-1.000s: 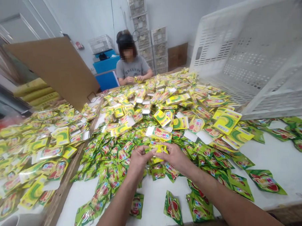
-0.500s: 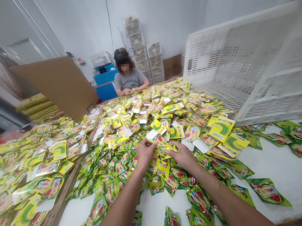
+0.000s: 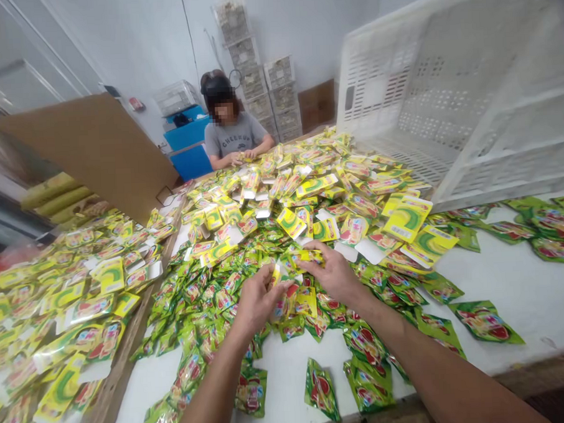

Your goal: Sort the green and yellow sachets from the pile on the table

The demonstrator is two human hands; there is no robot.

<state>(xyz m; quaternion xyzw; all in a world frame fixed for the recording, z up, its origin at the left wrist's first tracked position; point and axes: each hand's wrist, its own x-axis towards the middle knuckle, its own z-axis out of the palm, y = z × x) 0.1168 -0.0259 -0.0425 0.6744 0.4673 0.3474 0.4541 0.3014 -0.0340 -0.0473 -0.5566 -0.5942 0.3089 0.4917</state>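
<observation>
My left hand is closed around a small printed carton, held tilted over the pile, its upper end pointing toward my right hand. My right hand, just to the right, pinches a small yellow packet between thumb and fingers near that end. Whether packet and carton touch is hard to make out. Beneath both hands lie many green sachets with watermelon pictures. A yellow sachet rests among them. Beyond my hands is a heap of yellow cartons, several with white flaps out.
A white plastic crate lies on its side at the right. More cartons cover the left section behind a wooden strip. A cardboard sheet stands at the left. Across the table sits a co-worker, hands on a small item.
My hands have moved apart slightly; the left has come lower with the carton turned more upright. The right now holds the yellow packet higher. The whole view has shifted a little.
</observation>
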